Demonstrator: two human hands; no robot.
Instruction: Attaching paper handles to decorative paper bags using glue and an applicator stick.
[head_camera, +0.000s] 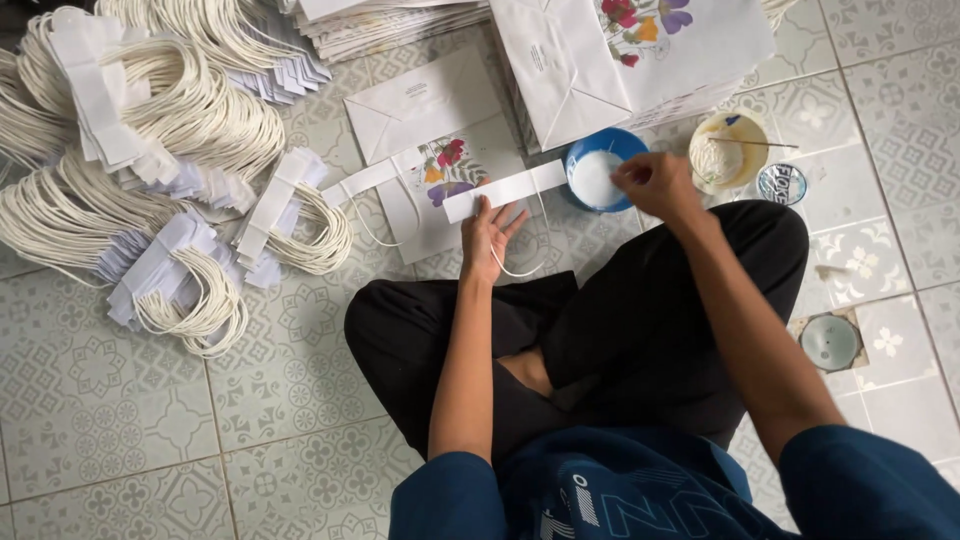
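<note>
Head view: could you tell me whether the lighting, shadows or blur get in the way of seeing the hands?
Head view: soft, even light, with only faint shadows on the tiled floor; the left hand on the paper strip is sharp; the right hand at the blue bowl is slightly motion-blurred; no strong glare.

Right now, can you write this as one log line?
left hand: pressing paper strip | right hand: at blue bowl | paper bag: flat on floor
</note>
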